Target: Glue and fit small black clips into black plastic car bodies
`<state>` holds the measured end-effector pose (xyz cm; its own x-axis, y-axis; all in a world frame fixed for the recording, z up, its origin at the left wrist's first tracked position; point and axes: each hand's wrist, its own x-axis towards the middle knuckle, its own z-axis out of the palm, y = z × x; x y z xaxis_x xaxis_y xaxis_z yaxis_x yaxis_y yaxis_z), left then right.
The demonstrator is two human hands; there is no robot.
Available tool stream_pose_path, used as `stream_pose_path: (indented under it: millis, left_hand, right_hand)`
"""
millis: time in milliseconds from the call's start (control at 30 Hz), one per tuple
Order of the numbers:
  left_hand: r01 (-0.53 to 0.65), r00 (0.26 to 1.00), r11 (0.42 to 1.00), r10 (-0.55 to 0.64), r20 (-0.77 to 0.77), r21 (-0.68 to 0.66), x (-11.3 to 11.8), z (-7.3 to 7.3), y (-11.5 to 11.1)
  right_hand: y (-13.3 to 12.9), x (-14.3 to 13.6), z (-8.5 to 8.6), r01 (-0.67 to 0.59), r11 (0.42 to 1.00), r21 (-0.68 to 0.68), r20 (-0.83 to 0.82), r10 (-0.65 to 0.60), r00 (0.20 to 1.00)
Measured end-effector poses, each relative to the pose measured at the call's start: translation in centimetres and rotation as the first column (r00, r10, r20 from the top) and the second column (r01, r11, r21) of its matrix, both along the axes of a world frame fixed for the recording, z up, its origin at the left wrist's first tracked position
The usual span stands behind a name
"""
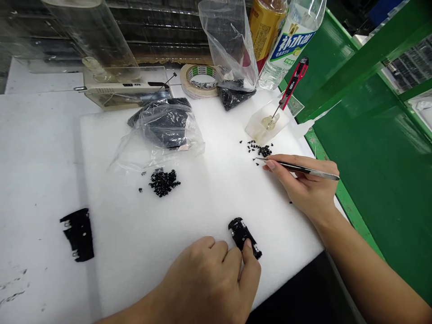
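Behind the white foam sheet [202,202], at one o'clock, a clear bottle [290,42] has label "补水"; tape roll [186,83] print is too small. At three o'clock, right hand [305,180] pinches tweezers [303,169] near small black pieces [265,150]. Left hand [216,279] is curled, one fingertip [248,244] on black part [240,230], at five o'clock.

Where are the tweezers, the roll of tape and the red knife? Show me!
Tweezers [324,174], head view: near the back end.
Tape roll [185,82], head view: ring's left side.
Red utility knife [294,84], head view: middle of the handle.
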<state>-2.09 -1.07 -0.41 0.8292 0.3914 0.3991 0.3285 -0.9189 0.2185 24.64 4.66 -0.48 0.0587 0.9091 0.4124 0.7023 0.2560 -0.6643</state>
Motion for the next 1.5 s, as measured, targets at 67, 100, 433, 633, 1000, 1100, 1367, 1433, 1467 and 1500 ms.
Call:
stream_pose_path:
  millis: [67, 100, 433, 633, 1000, 1100, 1367, 1433, 1467, 1500]
  left_hand:
    - [0.001, 1.000, 1.000, -0.001, -0.001, -0.004, 0.0, 0.0, 0.0]
    - [0.002, 1.000, 1.000, -0.002, -0.003, -0.004, 0.0, 0.0, 0.0]
    - [0.000, 1.000, 1.000, 0.000, -0.005, -0.010, -0.1, 0.1, 0.2]
    - [-0.001, 1.000, 1.000, 0.001, 0.004, -0.010, 0.0, 0.1, 0.1]
    - [0.001, 1.000, 1.000, -0.001, 0.016, -0.015, 0.0, 0.0, 0.1]
    - [-0.004, 1.000, 1.000, 0.004, 0.017, -0.009, 0.0, 0.1, 0.2]
    - [-0.006, 1.000, 1.000, 0.006, 0.012, -0.014, 0.0, -0.1, 0.0]
    - [-0.007, 1.000, 1.000, 0.007, 0.005, -0.014, 0.0, -0.1, 0.0]
    - [-0.008, 1.000, 1.000, 0.008, 0.003, -0.012, 0.0, -0.1, 0.0]
    - [-0.011, 1.000, 1.000, 0.011, 0.002, -0.011, 0.0, -0.1, 0.1]
  right_hand:
    - [0.0, -0.1, 0.1, 0.004, 1.000, 0.001, -0.012, -0.004, 1.000]
    - [0.0, -0.1, 0.1, 0.006, 1.000, -0.003, -0.020, -0.006, 1.000]
    - [1.3, 0.8, 0.8, -0.133, 0.966, -0.223, -0.402, 0.033, 0.915]
    - [1.2, 1.0, 1.0, -0.179, 0.962, -0.206, -0.369, 0.093, 0.925]
    - [1.3, 0.8, 0.5, -0.101, 0.977, -0.186, -0.452, 0.007, 0.892]
    - [1.1, 0.5, 0.5, -0.106, 0.978, -0.180, -0.370, 0.033, 0.928]
    - [1.5, 0.7, 0.6, -0.123, 0.976, -0.181, -0.469, 0.024, 0.883]
    - [1.5, 0.6, 0.4, -0.087, 0.982, -0.168, -0.500, -0.009, 0.866]
    - [1.5, 0.4, 0.3, -0.073, 0.985, -0.157, -0.494, -0.015, 0.869]
    - [1.5, 0.2, 0.2, -0.063, 0.987, -0.148, -0.479, -0.016, 0.878]
